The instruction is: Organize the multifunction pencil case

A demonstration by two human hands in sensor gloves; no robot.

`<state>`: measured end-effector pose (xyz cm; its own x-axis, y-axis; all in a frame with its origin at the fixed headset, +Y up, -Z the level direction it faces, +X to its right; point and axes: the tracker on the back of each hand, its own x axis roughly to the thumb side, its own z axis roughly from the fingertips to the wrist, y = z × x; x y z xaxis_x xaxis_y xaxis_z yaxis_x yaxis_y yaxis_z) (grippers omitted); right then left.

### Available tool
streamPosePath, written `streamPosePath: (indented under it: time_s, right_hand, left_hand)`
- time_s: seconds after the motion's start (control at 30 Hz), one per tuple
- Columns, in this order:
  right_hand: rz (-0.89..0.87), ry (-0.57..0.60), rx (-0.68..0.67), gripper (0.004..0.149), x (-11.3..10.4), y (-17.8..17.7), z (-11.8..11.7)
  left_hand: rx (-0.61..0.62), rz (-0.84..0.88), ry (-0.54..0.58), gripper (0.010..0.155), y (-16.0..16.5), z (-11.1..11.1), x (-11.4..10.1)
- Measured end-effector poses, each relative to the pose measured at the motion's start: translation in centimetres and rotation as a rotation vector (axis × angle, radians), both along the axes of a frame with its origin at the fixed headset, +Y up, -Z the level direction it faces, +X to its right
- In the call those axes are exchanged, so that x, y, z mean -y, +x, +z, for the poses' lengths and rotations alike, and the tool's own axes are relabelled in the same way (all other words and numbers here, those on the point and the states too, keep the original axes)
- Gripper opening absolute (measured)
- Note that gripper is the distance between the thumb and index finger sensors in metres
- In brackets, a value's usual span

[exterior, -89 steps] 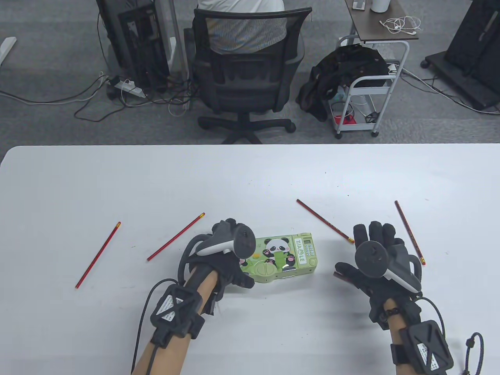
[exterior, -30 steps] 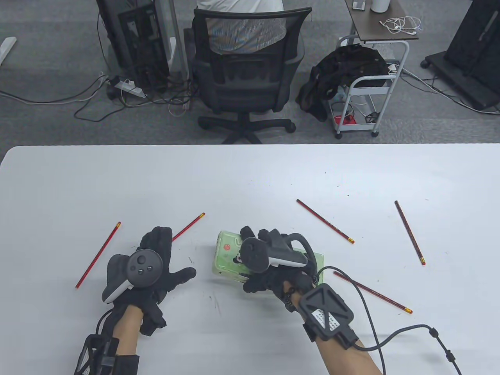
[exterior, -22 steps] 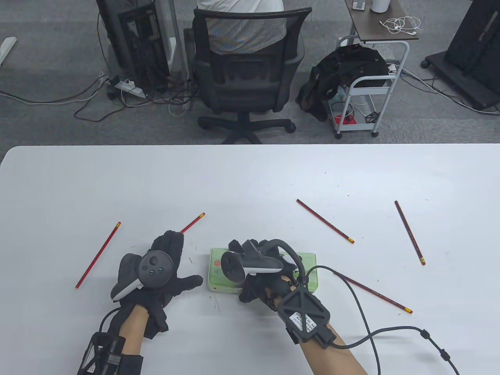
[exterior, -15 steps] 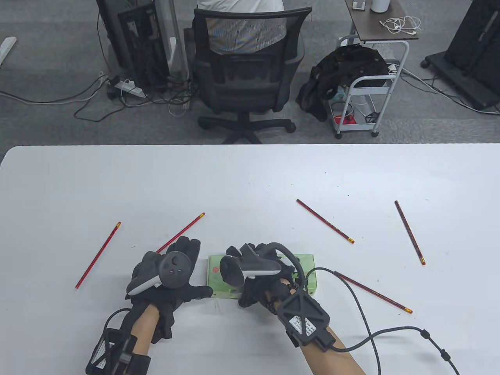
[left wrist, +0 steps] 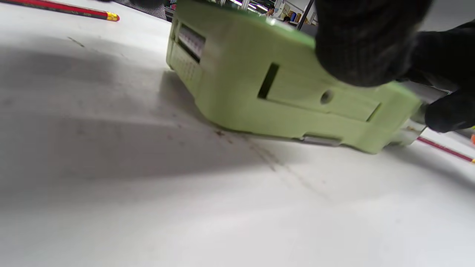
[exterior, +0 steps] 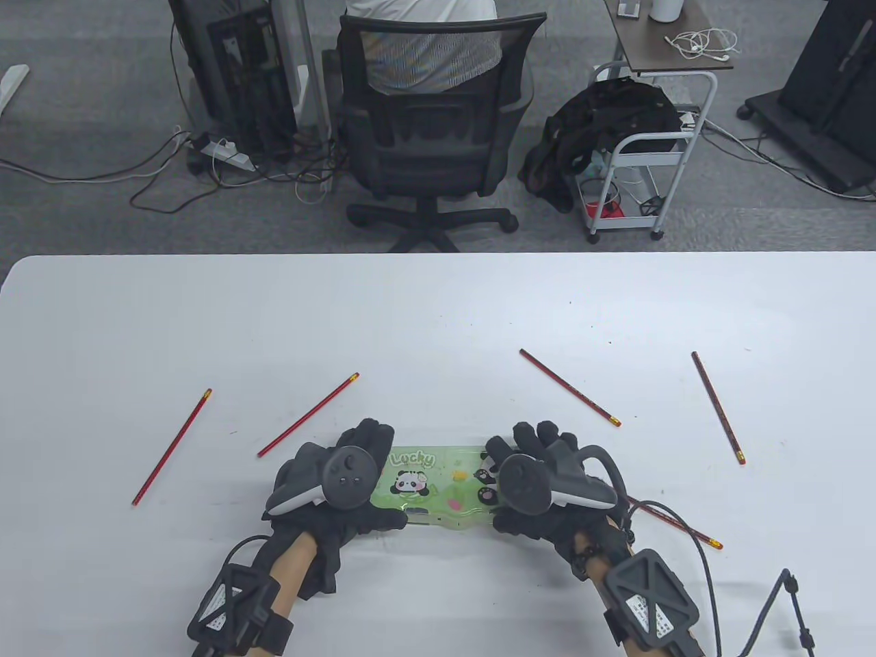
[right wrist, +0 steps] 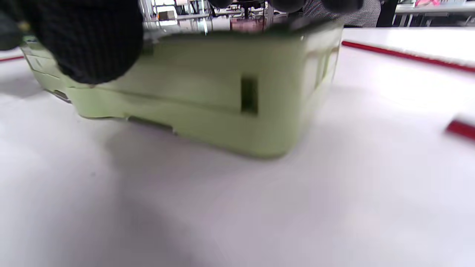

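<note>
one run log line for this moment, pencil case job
left hand grips pencil case left end | right hand grips right end | case flat on table | five pencils loose

Pencil case (exterior: 438,486): green plastic, smooth, with a glossy printed top face; side walls (left wrist: 282,92) matt. Table (exterior: 438,308): white, smooth, lightly scuffed, with a dull sheen. Gloves on left hand (exterior: 335,493) and right hand (exterior: 540,489): black knitted cloth, matt. Pencils (exterior: 568,387): red lacquered, glossy.
</note>
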<state>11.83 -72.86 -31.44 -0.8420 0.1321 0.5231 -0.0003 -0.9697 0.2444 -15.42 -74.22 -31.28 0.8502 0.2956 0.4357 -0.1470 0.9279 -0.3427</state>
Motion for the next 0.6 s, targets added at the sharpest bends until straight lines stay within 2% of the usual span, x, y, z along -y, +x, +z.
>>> streamPosePath:
  time_s: [0.13, 0.43, 0.53, 0.6]
  right_hand:
    - [0.06, 0.032, -0.02, 0.098, -0.4, -0.2, 0.0]
    - [0.018, 0.084, -0.019, 0.097, -0.8, 0.1, -0.1]
    - [-0.027, 0.071, -0.016, 0.094, -1.2, 0.4, -0.3]
    - [-0.102, 0.017, -0.007, 0.092, -1.4, 1.0, -0.5]
  left_hand:
    - [0.005, -0.06, 0.031, 0.111, 0.5, 0.2, 0.4]
    - [-0.008, -0.048, 0.061, 0.111, 0.5, 0.1, 0.4]
    - [-0.011, -0.054, 0.064, 0.11, 0.6, 0.1, 0.4]
    - [-0.006, -0.072, 0.037, 0.11, 0.6, 0.0, 0.1]
